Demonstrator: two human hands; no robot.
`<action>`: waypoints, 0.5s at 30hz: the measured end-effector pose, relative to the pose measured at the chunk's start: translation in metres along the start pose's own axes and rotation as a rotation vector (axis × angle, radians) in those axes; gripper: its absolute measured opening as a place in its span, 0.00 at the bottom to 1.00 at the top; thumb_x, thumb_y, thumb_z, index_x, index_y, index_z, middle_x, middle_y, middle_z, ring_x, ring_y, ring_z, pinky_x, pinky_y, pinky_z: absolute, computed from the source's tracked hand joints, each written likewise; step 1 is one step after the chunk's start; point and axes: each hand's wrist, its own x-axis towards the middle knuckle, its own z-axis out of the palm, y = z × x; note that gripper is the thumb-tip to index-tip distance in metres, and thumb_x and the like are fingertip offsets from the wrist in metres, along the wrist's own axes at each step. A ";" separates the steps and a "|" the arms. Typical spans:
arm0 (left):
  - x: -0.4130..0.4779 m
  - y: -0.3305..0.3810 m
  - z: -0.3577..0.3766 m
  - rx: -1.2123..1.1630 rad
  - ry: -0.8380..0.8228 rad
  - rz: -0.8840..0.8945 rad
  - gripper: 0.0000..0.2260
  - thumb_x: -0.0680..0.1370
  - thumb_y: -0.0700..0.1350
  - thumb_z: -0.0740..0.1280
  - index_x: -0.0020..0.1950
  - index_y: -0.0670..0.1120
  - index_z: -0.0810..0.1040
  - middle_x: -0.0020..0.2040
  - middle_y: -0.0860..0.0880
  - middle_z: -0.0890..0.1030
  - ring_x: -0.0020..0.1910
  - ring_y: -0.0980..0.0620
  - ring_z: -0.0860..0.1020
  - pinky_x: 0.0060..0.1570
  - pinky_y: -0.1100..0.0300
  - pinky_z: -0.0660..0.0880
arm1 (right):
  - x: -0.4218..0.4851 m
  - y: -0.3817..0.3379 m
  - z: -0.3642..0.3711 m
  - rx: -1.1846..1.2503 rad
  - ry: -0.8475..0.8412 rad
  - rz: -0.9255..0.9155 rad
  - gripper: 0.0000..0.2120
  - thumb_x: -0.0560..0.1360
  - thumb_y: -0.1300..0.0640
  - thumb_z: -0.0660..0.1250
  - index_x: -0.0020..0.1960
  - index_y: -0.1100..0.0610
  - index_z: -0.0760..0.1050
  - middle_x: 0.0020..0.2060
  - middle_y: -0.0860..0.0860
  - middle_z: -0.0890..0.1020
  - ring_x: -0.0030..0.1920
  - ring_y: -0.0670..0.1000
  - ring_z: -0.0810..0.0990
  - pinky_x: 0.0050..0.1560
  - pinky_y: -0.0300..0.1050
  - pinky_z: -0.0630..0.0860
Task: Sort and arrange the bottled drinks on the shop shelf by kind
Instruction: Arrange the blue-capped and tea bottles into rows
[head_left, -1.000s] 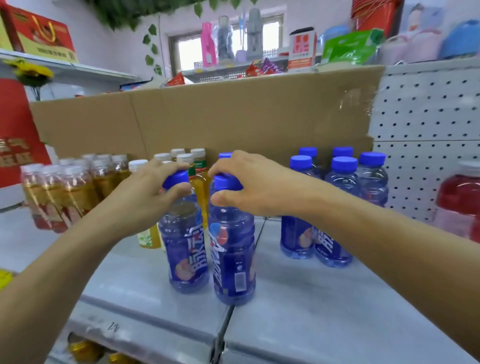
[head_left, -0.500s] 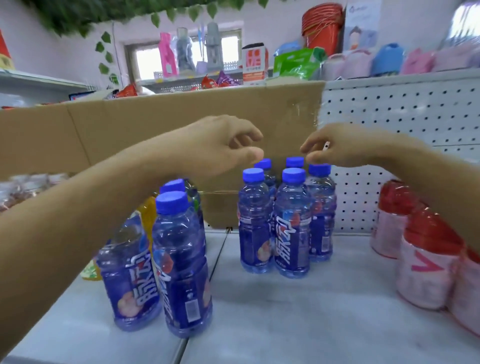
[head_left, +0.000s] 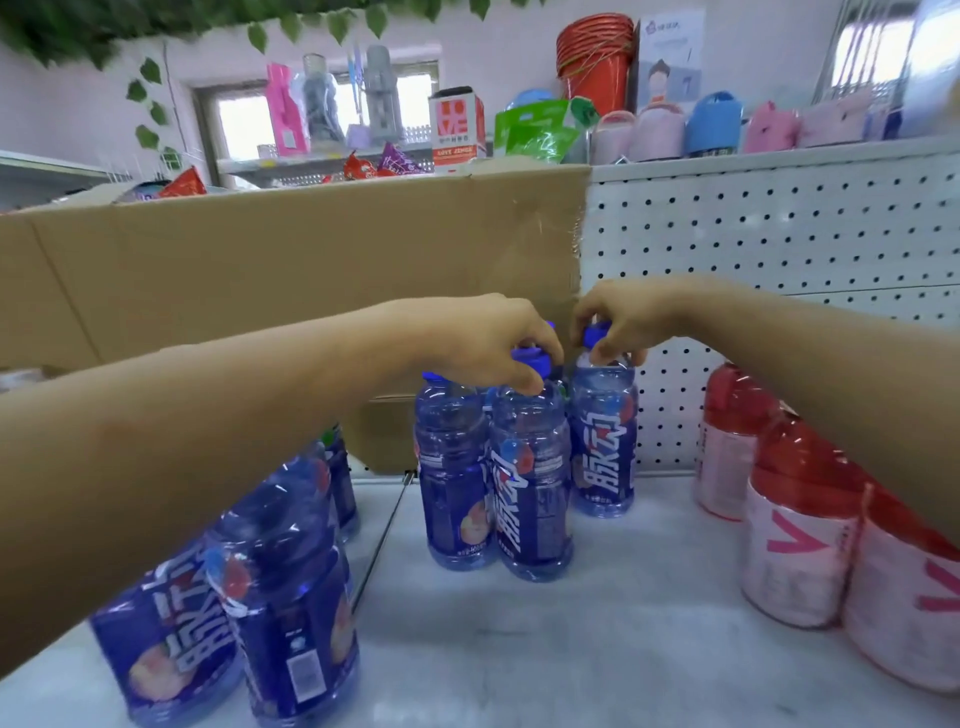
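The left hand (head_left: 483, 340) grips the front blue bottle (head_left: 530, 483) by its cap, the right hand (head_left: 621, 319) pinches the neighbouring bottle (head_left: 605, 447) likewise, both upright on the shelf (head_left: 613, 634); full, probably heavy and slick-walled, they seem best held at the stiff neck.

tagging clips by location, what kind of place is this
Most likely a small shop. A white pegboard back stands behind a shelf holding groups of identical blue drink bottles and red drink bottles. The top shelf carries assorted packaged goods.
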 end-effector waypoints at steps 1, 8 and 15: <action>0.000 -0.001 0.001 -0.008 0.015 -0.003 0.16 0.80 0.52 0.68 0.68 0.57 0.76 0.41 0.64 0.71 0.37 0.62 0.72 0.35 0.69 0.63 | 0.002 0.002 0.000 0.019 0.008 0.008 0.10 0.76 0.62 0.70 0.56 0.56 0.77 0.43 0.49 0.75 0.37 0.56 0.84 0.40 0.45 0.82; -0.001 -0.001 0.006 -0.038 0.024 -0.025 0.18 0.79 0.53 0.68 0.70 0.57 0.74 0.44 0.60 0.71 0.39 0.62 0.71 0.43 0.60 0.65 | 0.012 0.008 0.007 0.074 0.083 0.038 0.11 0.76 0.65 0.69 0.54 0.53 0.75 0.48 0.52 0.74 0.34 0.55 0.83 0.35 0.42 0.79; -0.007 0.003 0.010 -0.035 0.050 -0.039 0.19 0.80 0.53 0.67 0.71 0.56 0.73 0.53 0.56 0.70 0.48 0.51 0.72 0.49 0.60 0.65 | 0.010 0.005 0.014 0.143 0.145 0.055 0.15 0.76 0.67 0.68 0.62 0.59 0.74 0.53 0.54 0.70 0.35 0.54 0.77 0.31 0.44 0.79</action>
